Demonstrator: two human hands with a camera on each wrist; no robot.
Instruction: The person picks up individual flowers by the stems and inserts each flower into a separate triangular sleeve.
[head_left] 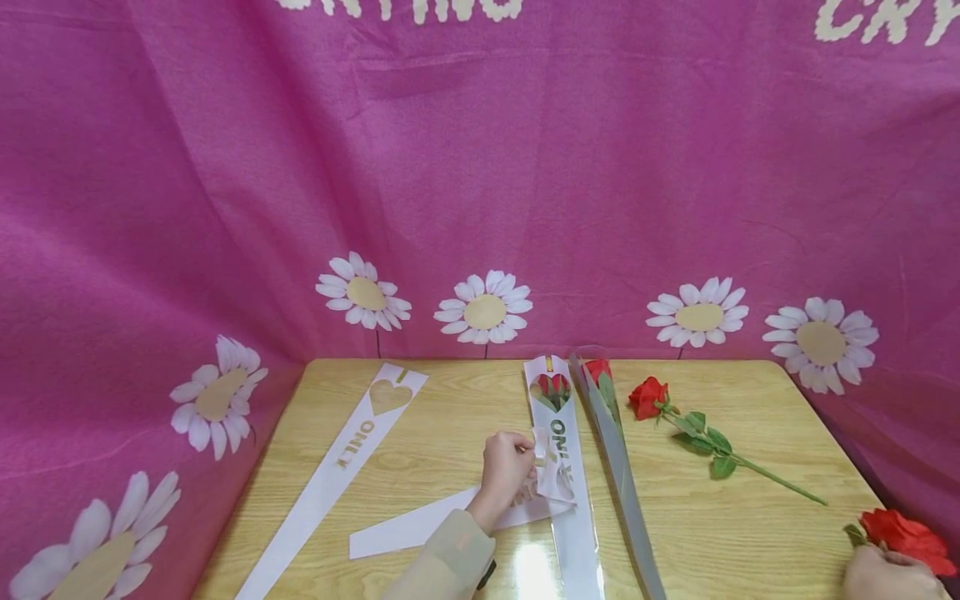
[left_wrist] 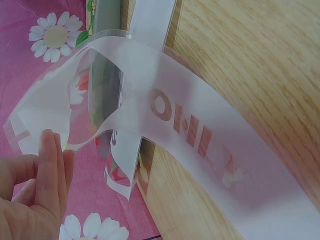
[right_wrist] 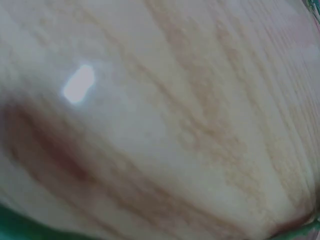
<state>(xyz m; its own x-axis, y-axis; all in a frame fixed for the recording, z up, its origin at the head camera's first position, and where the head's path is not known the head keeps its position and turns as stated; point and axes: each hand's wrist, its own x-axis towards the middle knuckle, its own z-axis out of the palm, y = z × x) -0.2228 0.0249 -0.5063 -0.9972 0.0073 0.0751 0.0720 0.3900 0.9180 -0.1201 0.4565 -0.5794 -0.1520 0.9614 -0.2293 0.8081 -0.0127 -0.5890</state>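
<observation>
My left hand point(head_left: 506, 467) pinches the top end of a white flower sleeve point(head_left: 416, 527), bending it up off the table. In the left wrist view the sleeve point(left_wrist: 260, 185) curves away, showing a clear heart window and the letters ONLY. Behind it lies a second white sleeve point(head_left: 577, 554) with a red rose point(head_left: 553, 388) behind its heart window. At the right edge my right hand point(head_left: 888, 575) holds another red rose point(head_left: 911, 537) near its bloom. The right wrist view is blurred, mostly wood grain.
A flat white sleeve point(head_left: 318, 483) lies at the left. Right of the middle, a grey-backed sleeve point(head_left: 626, 500) holds a red rose point(head_left: 598, 367), and a loose rose point(head_left: 648, 398) with a green stem lies beyond it. Pink cloth point(head_left: 570, 183) with daisies hangs around the wooden table point(head_left: 712, 550).
</observation>
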